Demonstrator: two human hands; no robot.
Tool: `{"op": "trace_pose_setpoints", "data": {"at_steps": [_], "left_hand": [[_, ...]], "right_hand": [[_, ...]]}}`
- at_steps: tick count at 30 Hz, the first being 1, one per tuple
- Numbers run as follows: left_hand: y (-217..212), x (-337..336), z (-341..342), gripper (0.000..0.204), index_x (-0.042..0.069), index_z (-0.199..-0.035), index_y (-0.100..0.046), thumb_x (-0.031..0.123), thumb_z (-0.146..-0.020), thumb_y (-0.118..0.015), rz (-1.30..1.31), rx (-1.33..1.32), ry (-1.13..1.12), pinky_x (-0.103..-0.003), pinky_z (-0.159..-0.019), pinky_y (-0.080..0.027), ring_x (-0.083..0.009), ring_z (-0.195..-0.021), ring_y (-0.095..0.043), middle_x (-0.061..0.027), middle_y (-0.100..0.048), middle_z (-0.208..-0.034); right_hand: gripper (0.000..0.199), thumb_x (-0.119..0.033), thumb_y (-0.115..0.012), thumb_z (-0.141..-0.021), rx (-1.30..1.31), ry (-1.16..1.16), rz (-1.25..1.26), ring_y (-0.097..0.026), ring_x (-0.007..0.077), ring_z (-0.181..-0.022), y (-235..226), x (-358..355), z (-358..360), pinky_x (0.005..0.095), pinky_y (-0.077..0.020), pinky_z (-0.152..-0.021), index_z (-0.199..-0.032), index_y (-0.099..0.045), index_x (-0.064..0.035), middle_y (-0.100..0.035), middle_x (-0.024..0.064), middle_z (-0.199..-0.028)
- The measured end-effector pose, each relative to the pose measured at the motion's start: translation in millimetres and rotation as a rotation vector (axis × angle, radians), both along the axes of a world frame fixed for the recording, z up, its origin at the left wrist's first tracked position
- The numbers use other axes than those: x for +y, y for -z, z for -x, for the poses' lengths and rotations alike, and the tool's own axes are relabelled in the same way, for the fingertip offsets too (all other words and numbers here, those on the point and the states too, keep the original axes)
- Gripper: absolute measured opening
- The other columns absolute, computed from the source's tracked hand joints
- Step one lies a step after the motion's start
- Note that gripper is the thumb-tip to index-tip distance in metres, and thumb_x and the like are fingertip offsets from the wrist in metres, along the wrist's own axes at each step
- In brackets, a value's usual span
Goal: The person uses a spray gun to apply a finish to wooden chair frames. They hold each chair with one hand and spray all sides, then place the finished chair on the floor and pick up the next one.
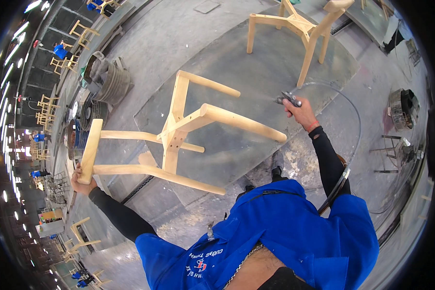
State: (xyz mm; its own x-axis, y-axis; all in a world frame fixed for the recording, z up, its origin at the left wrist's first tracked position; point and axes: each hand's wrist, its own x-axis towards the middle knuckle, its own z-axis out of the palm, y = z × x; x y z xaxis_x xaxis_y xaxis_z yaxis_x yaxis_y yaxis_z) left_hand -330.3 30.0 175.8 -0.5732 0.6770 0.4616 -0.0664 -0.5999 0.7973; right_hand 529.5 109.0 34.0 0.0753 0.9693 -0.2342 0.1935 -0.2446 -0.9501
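My left hand (pixel 83 183) is closed around the lower end of the back rail of a pale wooden chair frame (pixel 176 126). The seatless frame is tipped, its legs reaching right and its crossed braces showing. In my right hand (pixel 304 115) is a spray gun (pixel 289 99), pointed left toward the chair legs and apart from them. A faint mist shows at its nozzle. From the gun a thin grey hose (pixel 356 113) loops to the right and back past my right arm. Whether the trigger is pressed cannot be made out.
A second wooden chair frame (pixel 302 30) stands on the grey floor sheet (pixel 222 53) ahead. Metal drums (pixel 112 86) stand at left, another drum (pixel 402 110) and a metal stand (pixel 390 150) at right. Farther left, several blue-clad people are among more chair frames.
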Motion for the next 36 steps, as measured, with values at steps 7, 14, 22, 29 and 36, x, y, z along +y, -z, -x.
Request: {"op": "trace_pose_setpoints", "data": {"at_steps": [7, 14, 22, 29, 36], "left_hand": [[11.5, 34.0, -20.8, 0.018, 0.005, -0.075, -0.057, 0.016, -0.088, -0.049, -0.035, 0.078, -0.184, -0.056, -0.112, -0.041, -0.034, -0.092, -0.061, -0.0136, -0.058, -0.077], [-21.9, 103.4, -76.0, 0.016, 0.003, -0.08, -0.054, 0.015, -0.09, -0.051, 0.107, 0.104, -0.064, -0.049, -0.1, -0.048, -0.0301, -0.088, -0.06, -0.0109, -0.055, -0.078], [-47.5, 143.9, -149.6, 0.011, 0.002, -0.082, -0.054, 0.01, -0.09, -0.055, 0.218, 0.143, -0.273, -0.044, -0.087, -0.057, -0.0255, -0.079, -0.06, -0.0084, -0.054, -0.081], [-58.5, 132.3, -166.2, 0.016, 0.006, -0.076, -0.05, 0.015, -0.089, -0.053, 0.27, 0.179, -0.225, -0.045, -0.091, -0.05, -0.0281, -0.085, -0.06, -0.0087, -0.054, -0.077], [-51.3, 140.3, -175.6, 0.016, 0.005, -0.08, -0.052, 0.018, -0.09, -0.053, 0.233, 0.204, -0.345, -0.042, -0.085, -0.051, -0.0269, -0.082, -0.059, -0.0083, -0.055, -0.08]], "right_hand": [[0.028, -0.028, -0.072, -0.096, -0.109, 0.135, 0.178, -0.063, 0.0081, -0.067, 58.2, -86.2, -51.0, 0.0237, -0.0493, -0.053, -0.103, -0.072, -0.0008, -0.068, 0.0018, -0.078], [0.029, -0.03, -0.073, -0.094, 0.014, -0.033, 0.292, -0.06, 0.0061, -0.063, 90.3, -127.0, 11.3, 0.0221, -0.0467, -0.054, -0.098, -0.072, -0.0016, -0.065, -0.0019, -0.076], [0.028, -0.029, -0.07, -0.097, 0.405, -0.18, 0.156, -0.06, 0.0066, -0.068, 26.3, -82.5, 113.1, 0.0246, -0.0497, -0.062, -0.101, -0.072, -0.0012, -0.065, -0.0009, -0.078], [0.029, -0.03, -0.069, -0.098, 0.512, -0.255, 0.143, -0.059, 0.0086, -0.063, 53.5, -66.2, 136.4, 0.0262, -0.0485, -0.058, -0.1, -0.072, -0.0006, -0.065, 0.0011, -0.075], [0.029, -0.029, -0.068, -0.097, 0.172, -0.292, 0.228, -0.058, 0.0088, -0.058, 121.1, -87.5, 105.2, 0.029, -0.0466, -0.054, -0.098, -0.072, -0.0008, -0.063, 0.0, -0.069]]}}
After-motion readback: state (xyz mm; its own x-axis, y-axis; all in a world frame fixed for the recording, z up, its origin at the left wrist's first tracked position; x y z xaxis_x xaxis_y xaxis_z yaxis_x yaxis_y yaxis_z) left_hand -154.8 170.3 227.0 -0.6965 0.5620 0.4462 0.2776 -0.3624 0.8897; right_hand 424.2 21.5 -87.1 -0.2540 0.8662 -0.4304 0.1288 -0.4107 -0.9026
